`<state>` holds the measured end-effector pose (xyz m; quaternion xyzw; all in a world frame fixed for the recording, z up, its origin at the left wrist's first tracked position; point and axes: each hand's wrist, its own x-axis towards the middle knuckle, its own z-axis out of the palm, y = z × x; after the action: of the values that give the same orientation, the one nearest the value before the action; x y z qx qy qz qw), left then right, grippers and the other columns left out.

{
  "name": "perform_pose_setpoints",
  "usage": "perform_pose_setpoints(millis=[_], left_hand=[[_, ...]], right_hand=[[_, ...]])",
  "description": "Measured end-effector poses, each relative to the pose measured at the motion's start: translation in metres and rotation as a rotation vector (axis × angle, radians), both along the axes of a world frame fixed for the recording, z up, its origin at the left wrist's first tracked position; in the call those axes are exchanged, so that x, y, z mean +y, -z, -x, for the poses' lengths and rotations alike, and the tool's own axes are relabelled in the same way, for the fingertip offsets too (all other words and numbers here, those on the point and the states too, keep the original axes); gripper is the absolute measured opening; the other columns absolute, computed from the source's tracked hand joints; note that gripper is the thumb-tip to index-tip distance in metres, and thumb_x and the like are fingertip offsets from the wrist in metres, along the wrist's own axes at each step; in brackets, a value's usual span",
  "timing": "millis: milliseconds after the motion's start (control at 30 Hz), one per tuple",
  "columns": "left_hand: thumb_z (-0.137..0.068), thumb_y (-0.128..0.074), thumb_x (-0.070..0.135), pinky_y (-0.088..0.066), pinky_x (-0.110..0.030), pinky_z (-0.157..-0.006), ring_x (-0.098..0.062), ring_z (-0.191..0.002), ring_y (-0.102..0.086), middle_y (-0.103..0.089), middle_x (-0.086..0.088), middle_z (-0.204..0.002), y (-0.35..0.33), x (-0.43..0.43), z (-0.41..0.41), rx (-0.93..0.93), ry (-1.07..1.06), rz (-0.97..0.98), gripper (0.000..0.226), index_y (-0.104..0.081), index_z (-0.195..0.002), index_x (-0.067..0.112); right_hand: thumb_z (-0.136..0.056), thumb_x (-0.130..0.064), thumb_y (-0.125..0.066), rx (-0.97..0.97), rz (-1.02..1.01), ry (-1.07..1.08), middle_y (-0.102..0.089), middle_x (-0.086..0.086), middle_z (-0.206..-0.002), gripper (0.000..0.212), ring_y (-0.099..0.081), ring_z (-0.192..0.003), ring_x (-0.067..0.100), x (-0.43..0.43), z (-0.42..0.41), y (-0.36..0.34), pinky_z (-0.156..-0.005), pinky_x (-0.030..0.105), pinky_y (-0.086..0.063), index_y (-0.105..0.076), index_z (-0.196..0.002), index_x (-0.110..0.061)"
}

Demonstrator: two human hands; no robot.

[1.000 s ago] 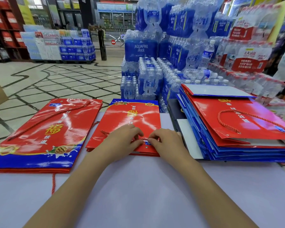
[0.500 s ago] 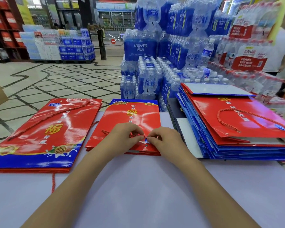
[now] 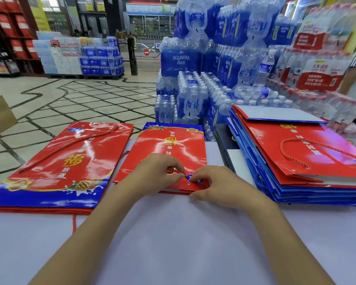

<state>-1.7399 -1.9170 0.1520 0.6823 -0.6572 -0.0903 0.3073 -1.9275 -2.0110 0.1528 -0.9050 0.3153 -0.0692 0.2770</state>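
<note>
**Cord at the hole, not yet through**

- The red gift bag [image 3: 173,149] lies flat on the white table [image 3: 173,243], straight ahead of me, mouth edge toward me.
- My left hand [image 3: 158,173] pinches the red cord [image 3: 176,171] between thumb and forefinger. The cord's dark tip points at the small punched hole [image 3: 188,184] near the bag's near edge.
- My right hand [image 3: 212,182] pinches that edge just beside the hole, fingers curled on top and thumb at the rim, to hold the card steady.
- Progress, as I judge it: the tip sits just short of the hole and is not in, so threading has barely begun on this side. Feeding, pulling through and securing are all left to do.
- I cannot tell if the other hole is done; my left hand hides it.
- There is a pile of bags to my left [image 3: 70,157] and a taller pile to my right [image 3: 308,161]. Each top bag shows a cord.
</note>
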Motion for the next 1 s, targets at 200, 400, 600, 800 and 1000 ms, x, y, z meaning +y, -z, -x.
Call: perform_pose_setpoints(millis=[200,400,600,800,1000], left_hand=[[-0.090,-0.067,0.026,-0.050,-0.037,-0.076,-0.009,-0.082,-0.058,-0.068,0.008,-0.093,0.0018,-0.0008,0.0038,-0.134,0.101,-0.059,0.014,-0.073,-0.102,0.026],[-0.093,-0.061,0.026,-0.047,-0.037,-0.076,-0.013,-0.086,-0.055,-0.063,0.006,-0.094,0.0001,-0.0012,0.0051,-0.230,0.089,-0.068,0.017,-0.071,-0.107,0.027],[-0.095,-0.058,0.027,-0.047,-0.034,-0.078,-0.011,-0.088,-0.053,-0.062,0.006,-0.099,-0.0014,-0.0017,0.0038,-0.261,0.064,-0.080,0.019,-0.069,-0.110,0.027],[-0.094,-0.060,0.027,-0.042,-0.028,-0.068,-0.007,-0.076,-0.049,-0.057,0.007,-0.087,0.0024,-0.0030,0.0046,-0.242,0.086,-0.041,0.017,-0.071,-0.107,0.027],[-0.095,-0.053,0.032,-0.046,-0.034,-0.078,-0.010,-0.086,-0.054,-0.056,0.006,-0.095,0.0051,-0.0044,0.0057,-0.182,0.127,-0.013,0.024,-0.073,-0.108,0.024]], right_hand=[[-0.072,-0.043,-0.080,-0.056,-0.059,0.027,-0.068,-0.015,-0.107,0.032,-0.063,-0.092,0.002,-0.0058,0.0025,0.0005,-0.090,0.032,-0.053,-0.075,-0.103,-0.033],[-0.076,-0.036,-0.081,-0.104,-0.087,0.042,-0.072,-0.011,-0.100,0.017,-0.065,-0.091,0.004,-0.0021,0.0045,-0.0030,-0.089,0.033,-0.055,-0.079,-0.091,-0.029],[-0.078,-0.037,-0.079,-0.095,-0.091,0.040,-0.072,-0.011,-0.103,0.015,-0.065,-0.093,0.004,-0.0013,0.0051,-0.0053,-0.088,0.032,-0.055,-0.079,-0.092,-0.030],[-0.081,-0.038,-0.075,-0.141,-0.016,0.006,-0.073,-0.012,-0.086,0.010,-0.065,-0.085,0.002,-0.0014,0.0060,-0.0041,-0.083,0.034,-0.056,-0.079,-0.085,-0.030],[-0.085,-0.033,-0.073,-0.260,0.118,-0.047,-0.071,-0.008,-0.075,0.011,-0.063,-0.076,0.008,0.0017,0.0073,-0.0052,-0.075,0.033,-0.052,-0.079,-0.084,-0.024]])
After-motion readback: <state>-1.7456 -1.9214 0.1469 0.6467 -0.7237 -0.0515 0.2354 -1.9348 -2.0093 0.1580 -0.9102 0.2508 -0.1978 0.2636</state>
